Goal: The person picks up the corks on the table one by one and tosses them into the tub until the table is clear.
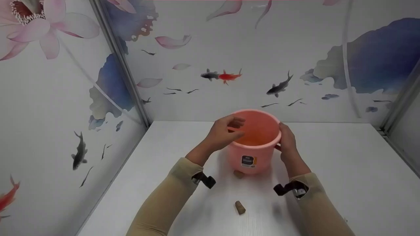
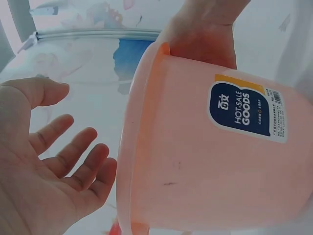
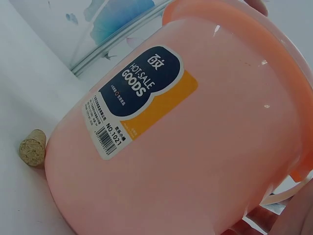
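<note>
A pink plastic bucket (image 1: 251, 160) stands on the white table with its mouth tipped somewhat toward me. Its dark label (image 2: 239, 108) shows in all three views. At the right side, just under the rim, my right hand (image 1: 288, 141) grips the bucket; its fingers (image 3: 259, 218) lie against the wall beside the handle (image 3: 283, 197), partly hidden. My left hand (image 1: 226, 131) is over the left rim with nothing in it, fingers loosely bent and thumb apart. One cork (image 3: 33, 148) lies right at the bucket's base.
A second cork (image 1: 240, 207) lies on the white table (image 1: 344, 183) nearer to me, between my forearms. Panels printed with fish and lotus, such as the back wall (image 1: 183, 105), rise behind and at the left. Each wrist carries a small black camera.
</note>
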The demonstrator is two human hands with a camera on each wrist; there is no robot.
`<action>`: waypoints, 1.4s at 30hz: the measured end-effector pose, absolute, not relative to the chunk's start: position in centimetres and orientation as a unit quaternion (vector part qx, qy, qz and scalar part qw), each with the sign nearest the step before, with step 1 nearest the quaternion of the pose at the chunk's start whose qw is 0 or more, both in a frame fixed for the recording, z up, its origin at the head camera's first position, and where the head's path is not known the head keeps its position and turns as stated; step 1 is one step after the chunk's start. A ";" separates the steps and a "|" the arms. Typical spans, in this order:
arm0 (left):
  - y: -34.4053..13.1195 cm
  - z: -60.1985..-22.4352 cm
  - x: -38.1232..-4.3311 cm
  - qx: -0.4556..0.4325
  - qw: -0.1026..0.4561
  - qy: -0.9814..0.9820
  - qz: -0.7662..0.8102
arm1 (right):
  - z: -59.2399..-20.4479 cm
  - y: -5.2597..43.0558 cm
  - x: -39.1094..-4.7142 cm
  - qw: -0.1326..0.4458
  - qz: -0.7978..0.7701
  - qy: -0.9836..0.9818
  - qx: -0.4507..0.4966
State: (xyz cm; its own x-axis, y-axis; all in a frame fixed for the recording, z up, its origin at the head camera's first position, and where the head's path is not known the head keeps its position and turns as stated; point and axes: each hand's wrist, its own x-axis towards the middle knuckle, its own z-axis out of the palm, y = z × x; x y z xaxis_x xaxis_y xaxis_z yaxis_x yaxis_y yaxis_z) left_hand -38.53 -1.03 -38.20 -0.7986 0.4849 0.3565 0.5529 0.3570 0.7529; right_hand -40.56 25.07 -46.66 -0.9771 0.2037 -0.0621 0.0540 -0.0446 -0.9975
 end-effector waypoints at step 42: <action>-4.5 -47.8 -31.1 -0.386 -0.035 -0.812 -0.437 | -46.5 25.1 -40.6 0.040 0.723 -0.685 -0.087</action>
